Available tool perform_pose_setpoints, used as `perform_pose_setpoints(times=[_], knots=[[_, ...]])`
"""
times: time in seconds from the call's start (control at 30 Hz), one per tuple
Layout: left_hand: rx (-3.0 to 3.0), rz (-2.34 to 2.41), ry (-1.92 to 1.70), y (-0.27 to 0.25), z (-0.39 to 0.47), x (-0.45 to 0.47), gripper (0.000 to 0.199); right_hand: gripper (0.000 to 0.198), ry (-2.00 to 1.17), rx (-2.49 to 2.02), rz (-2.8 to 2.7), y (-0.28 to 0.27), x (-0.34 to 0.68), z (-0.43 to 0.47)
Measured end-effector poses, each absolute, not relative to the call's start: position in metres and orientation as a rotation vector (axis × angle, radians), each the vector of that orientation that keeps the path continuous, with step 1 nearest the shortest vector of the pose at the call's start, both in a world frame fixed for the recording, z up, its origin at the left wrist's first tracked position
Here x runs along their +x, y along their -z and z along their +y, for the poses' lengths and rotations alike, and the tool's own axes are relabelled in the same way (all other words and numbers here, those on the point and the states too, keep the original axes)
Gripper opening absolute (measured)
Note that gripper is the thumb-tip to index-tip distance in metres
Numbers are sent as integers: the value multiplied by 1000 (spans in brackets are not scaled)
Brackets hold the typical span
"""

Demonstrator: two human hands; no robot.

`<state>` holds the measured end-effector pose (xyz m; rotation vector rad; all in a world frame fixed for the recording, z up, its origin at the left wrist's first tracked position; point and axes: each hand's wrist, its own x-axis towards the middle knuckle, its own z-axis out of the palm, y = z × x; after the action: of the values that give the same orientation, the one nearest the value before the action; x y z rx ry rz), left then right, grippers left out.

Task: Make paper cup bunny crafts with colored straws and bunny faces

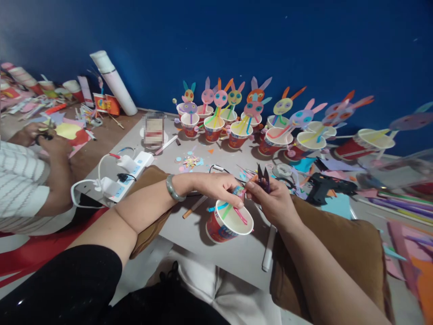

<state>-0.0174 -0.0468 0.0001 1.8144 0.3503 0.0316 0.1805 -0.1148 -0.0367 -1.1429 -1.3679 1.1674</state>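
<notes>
A red and white paper cup (213, 228) stands on the table in front of me, tilted a little. Blue, green and pink strips lie across its rim and inside. Over it, my left hand (216, 187) is closed, pinching a small blue and pink piece (241, 192) whose details the fingers partly cover. Close by on the right, my right hand (275, 201) is closed around dark scissors (263, 177), their blades pointing up and slightly apart. Its thumb and index finger reach the edge of the small piece; whether they touch it I cannot tell.
Several cups with paper rabbit heads (221, 99) line the blue wall. A black glue gun (329, 187), tape roll (283, 170), white marker (269, 248) and paper scraps (191, 162) lie around. Brown cushions (333, 257) flank me. Left are a power strip (133, 174) and another person's hands (50, 140).
</notes>
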Motion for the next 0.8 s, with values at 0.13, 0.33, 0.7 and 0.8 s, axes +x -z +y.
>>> perform_pose_setpoints(times=[0.13, 0.33, 0.7, 0.8], knots=[[1798, 362, -18, -1, -48, -18, 30, 45, -1166, -1138, -1368, 34, 179, -116], [1780, 371, -12, -4, -48, -19, 32, 44, -1181, -1118, -1398, 36, 177, -118], [1852, 425, -105, 0, -38, -21, 23, 44, -1138, -1362, -1135, 43, 190, -106], [1749, 396, -31, 0, -33, -23, 29, 42, -944, -1450, -1154, 41, 195, -104]])
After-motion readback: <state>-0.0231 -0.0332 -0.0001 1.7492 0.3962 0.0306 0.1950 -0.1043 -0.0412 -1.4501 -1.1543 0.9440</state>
